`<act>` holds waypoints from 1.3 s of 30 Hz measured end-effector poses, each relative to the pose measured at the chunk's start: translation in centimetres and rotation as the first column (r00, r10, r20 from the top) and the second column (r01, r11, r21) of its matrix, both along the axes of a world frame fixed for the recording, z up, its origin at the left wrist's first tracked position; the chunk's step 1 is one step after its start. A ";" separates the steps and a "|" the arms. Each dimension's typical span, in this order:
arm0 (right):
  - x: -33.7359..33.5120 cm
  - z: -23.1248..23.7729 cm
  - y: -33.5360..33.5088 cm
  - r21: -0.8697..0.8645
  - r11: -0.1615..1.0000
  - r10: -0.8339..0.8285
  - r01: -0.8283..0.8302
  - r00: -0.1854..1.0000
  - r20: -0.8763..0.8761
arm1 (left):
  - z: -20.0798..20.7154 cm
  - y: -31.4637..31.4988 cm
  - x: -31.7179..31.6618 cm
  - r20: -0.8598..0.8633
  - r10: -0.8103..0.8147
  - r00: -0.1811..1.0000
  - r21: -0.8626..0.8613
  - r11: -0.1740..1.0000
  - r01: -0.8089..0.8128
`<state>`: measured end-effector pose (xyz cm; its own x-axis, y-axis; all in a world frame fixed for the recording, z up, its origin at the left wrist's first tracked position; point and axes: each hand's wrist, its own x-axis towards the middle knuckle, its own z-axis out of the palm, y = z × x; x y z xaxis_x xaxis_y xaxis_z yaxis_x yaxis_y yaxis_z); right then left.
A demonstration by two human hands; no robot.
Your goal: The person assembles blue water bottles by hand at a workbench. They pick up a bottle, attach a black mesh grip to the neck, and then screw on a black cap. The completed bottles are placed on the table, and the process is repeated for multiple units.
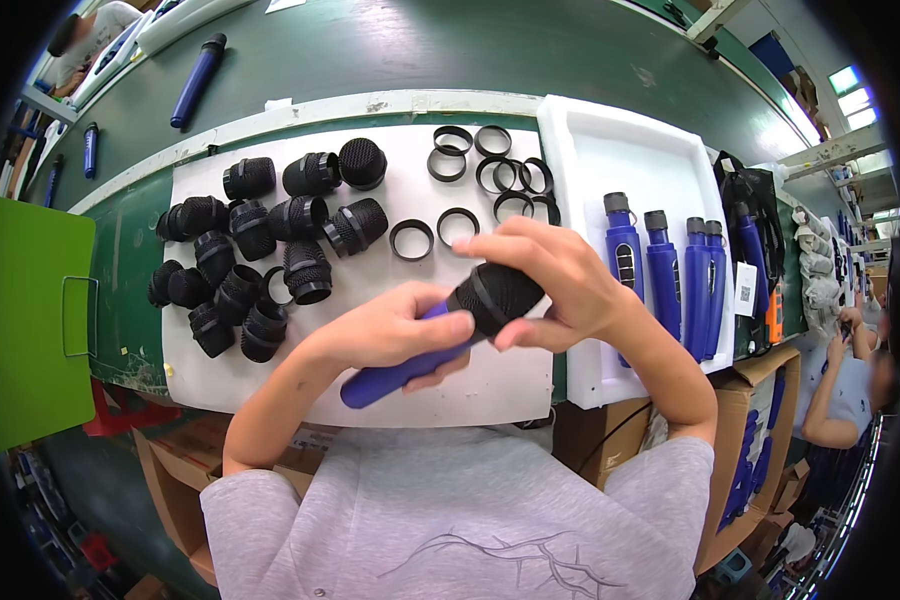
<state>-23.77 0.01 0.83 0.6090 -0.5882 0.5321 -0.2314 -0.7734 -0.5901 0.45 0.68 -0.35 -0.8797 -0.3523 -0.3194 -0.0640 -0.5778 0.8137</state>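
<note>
A blue microphone [395, 372] with a black mesh head lies slantwise between my two hands, its blue end toward the lower left. My left hand [395, 328] is wrapped round the body just below the head. On the black mesh head [500, 297] rest the curled fingers and thumb of my right hand [560, 285]. Several black rings [411, 240] lie on the white sheet just beyond my hands. To the left of them is a cluster of loose black microphone heads [297, 217], some upright and some on their sides.
A white foam tray [586, 150] at the right holds several blue microphone bodies [662, 265]. Beyond the bench's raised edge, a blue microphone [199, 80] lies on a green conveyor belt [390, 50]. A green panel [30, 320] stands at left; open cardboard boxes [750, 440] sit below. Other people work nearby.
</note>
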 end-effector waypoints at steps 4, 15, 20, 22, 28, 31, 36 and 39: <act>-0.1 0.2 0.3 -0.183 0.982 0.050 -0.056 0.998 -0.036 | 0.0 0.0 -0.3 0.003 -0.199 0.980 0.004 0.980 0.199; 0.5 -0.6 1.0 -0.177 0.982 -0.065 0.065 0.998 0.007 | 0.0 0.2 -1.1 0.013 -0.217 0.976 0.223 0.952 0.209; 1.2 -0.8 1.1 0.259 0.920 -0.240 0.293 0.946 -0.220 | 0.3 1.2 -1.7 0.378 0.088 0.921 -0.271 0.962 0.019; 1.3 -0.4 0.7 0.306 0.878 -0.268 0.368 0.908 -0.323 | 0.8 1.5 -2.2 0.415 0.170 0.894 -0.371 0.929 -0.005; 1.0 1.3 1.0 0.367 0.860 -0.242 0.354 0.917 -0.317 | -0.4 2.1 -2.3 0.217 0.250 0.944 -0.586 0.806 -0.079; 0.8 1.1 1.1 0.143 0.970 -0.198 0.197 0.980 -0.010 | 0.9 0.3 -0.6 0.055 -0.039 0.998 -0.109 0.993 0.045; -0.2 1.0 0.7 -0.412 0.911 0.025 -0.010 0.999 0.031 | -0.3 0.8 -0.7 -0.175 -0.233 0.957 0.230 0.935 0.270; -0.4 -0.2 0.8 -0.387 0.919 -0.080 0.081 0.997 0.019 | 0.1 0.9 -0.8 -0.013 -0.213 0.977 0.150 0.966 0.212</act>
<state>-24.16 0.85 0.67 0.5664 -0.3830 0.7297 -0.3008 -0.9204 -0.2496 -0.34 1.59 -0.26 -0.9280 -0.1054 -0.3574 -0.2009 -0.6662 0.7182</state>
